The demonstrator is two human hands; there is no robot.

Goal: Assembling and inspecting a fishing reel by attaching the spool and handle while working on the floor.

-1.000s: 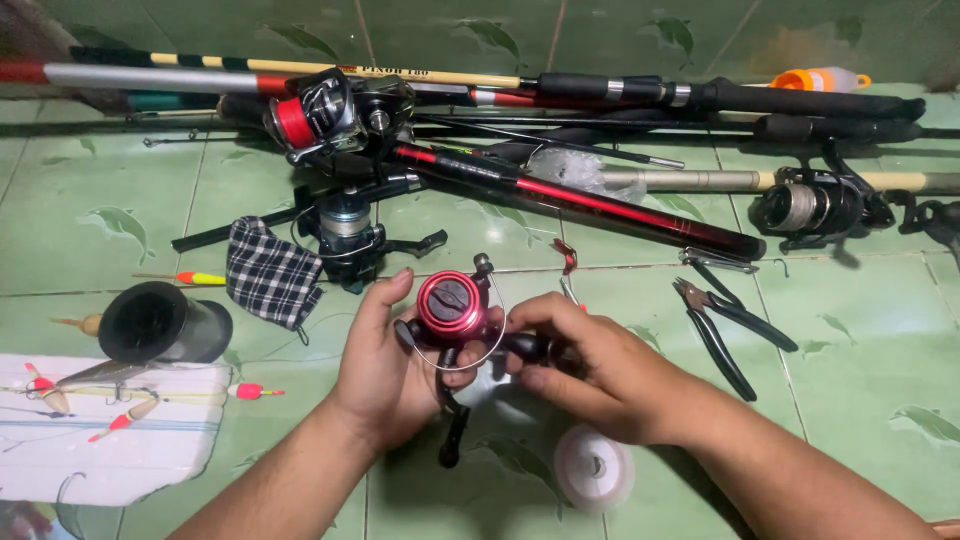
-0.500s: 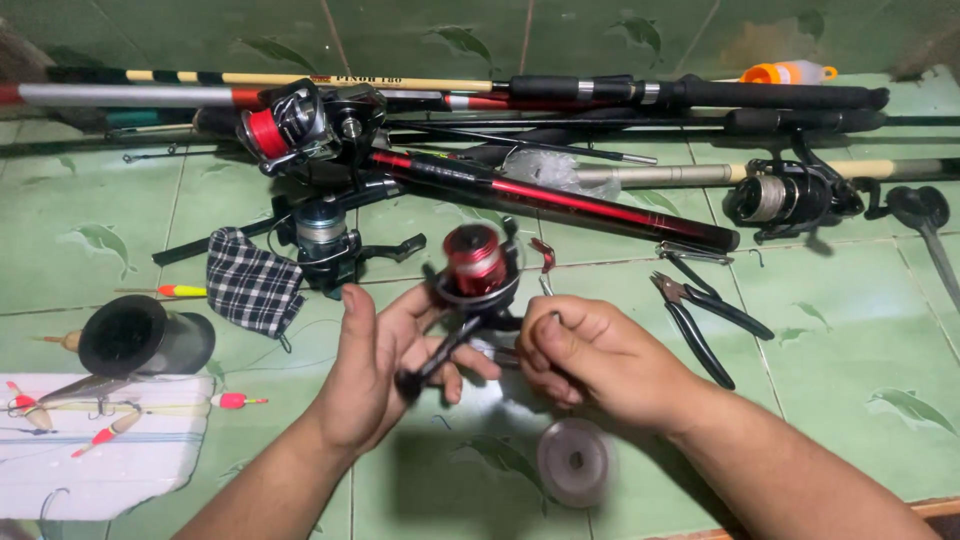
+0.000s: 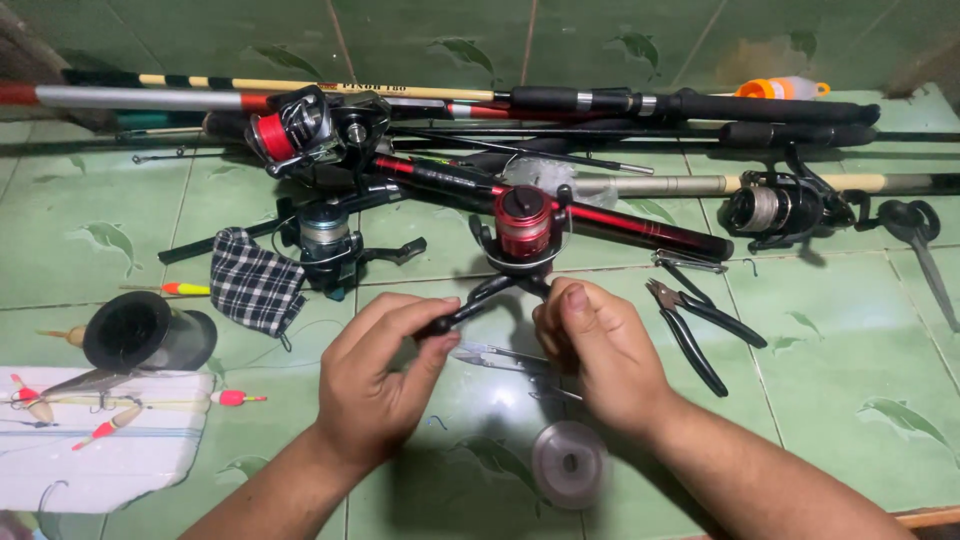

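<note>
The red fishing reel (image 3: 524, 232) sits just above the middle of the frame, raised off the green tiled floor (image 3: 830, 350), spool end tipped up and away. Its black handle (image 3: 462, 310) slants down to the left. The left hand (image 3: 385, 380) pinches that handle's end, while the right hand (image 3: 600, 355) is closed around the reel's foot, steadying it. Pliers (image 3: 690, 320) lie to the right, a line spool (image 3: 568, 463) below, and rods (image 3: 620, 102) across the top.
</note>
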